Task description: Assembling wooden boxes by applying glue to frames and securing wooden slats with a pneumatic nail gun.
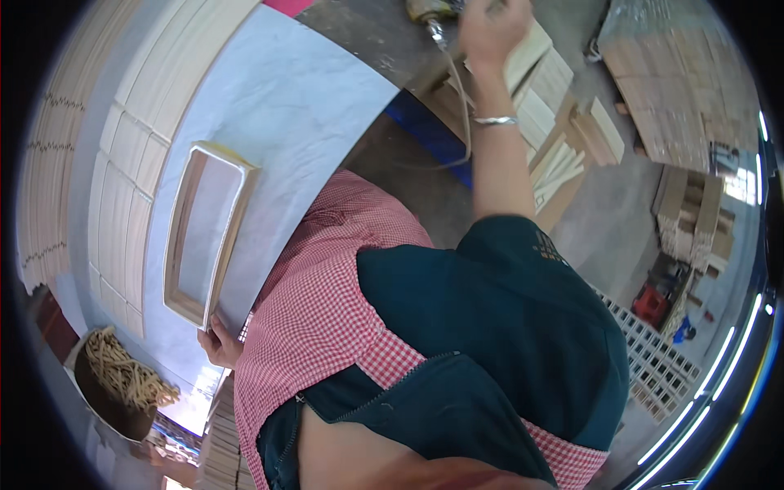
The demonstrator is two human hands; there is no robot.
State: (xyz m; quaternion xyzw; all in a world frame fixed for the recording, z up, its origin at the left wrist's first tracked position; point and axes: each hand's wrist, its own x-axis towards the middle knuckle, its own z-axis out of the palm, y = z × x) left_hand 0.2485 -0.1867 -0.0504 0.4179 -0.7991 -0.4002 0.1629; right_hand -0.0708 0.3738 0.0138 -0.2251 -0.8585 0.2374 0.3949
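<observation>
A rectangular wooden frame (230, 237) with slim sides lies on the white-blue tabletop (302, 90). My left hand (219, 343) grips its near corner, with the fingers partly hidden by the frame and my apron. My right arm reaches far out to the upper right. There my right hand (492, 37), slightly blurred, has its fingers curled; what they hold, if anything, cannot be made out. Just left of it is a yellowish air tool (433, 10), cut off by the top edge. A metal fitting joins it to a thin hose (467, 122) that hangs down past my forearm.
Bundled wooden strips (122, 188) are stacked along the table's left side. At the lower left stands a round tub (122, 412) with tangled light strips. Wooden boards (535, 114) and loose slats (559, 173) lie beyond my right arm. Wrapped stacks (686, 90) stand farther right.
</observation>
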